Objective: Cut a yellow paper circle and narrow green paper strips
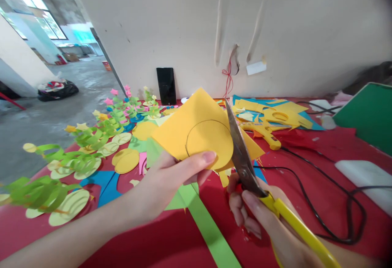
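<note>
My left hand (171, 176) pinches a yellow-orange paper sheet (196, 127) with a pencilled circle on it, thumb on top near the circle's lower edge. My right hand (260, 215) grips yellow-handled scissors (245, 162). Their metal blades point up and away and cut into the sheet along the circle's right side. Both hands hover above a red table (306, 166).
Green paper spiral trees (76, 158) with stars stand in rows at the left. Yellow discs, a green strip (208, 227), yellow and blue scraps (275, 115), a yellow glue gun (263, 131) and its black cable (337, 190) lie around. A green board (367, 113) sits right, a phone (166, 85) leans on the wall.
</note>
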`<state>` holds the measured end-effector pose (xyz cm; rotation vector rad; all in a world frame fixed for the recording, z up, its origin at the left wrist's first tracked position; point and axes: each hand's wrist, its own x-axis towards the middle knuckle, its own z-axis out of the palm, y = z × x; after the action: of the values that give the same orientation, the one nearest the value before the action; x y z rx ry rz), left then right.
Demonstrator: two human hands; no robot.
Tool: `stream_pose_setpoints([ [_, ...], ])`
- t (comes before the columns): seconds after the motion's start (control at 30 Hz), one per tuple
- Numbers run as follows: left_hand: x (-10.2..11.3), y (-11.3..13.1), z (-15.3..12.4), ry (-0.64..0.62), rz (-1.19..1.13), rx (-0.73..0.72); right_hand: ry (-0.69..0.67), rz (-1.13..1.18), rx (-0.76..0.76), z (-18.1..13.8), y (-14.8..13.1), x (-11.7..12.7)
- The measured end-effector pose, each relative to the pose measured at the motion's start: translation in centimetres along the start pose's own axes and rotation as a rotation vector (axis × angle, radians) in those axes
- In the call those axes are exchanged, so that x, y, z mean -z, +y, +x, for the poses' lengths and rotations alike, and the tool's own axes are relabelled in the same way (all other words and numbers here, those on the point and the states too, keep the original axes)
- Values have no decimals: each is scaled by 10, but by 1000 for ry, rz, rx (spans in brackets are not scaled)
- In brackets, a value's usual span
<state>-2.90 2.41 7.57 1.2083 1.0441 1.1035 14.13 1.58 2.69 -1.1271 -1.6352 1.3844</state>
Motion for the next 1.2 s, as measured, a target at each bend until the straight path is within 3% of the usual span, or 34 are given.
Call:
stream_pose_setpoints([
  [0.33,6,-5,3,42,189,-62,26,52,-86,-4,0,-4],
  [0.53,7,-8,3,56,185,-76,1,92,-97,-3,2,-4],
  [0.73,1,-4,3,-31,61,-91,-17,125,-90,-4,8,-2],
  [1.07,-1,-6,-3,-9,128,45,-77,134,-57,-5,12,3],
  [1.2,0,-6,-2,-22,130,57,-35,106,-5,-2,11,1],
])
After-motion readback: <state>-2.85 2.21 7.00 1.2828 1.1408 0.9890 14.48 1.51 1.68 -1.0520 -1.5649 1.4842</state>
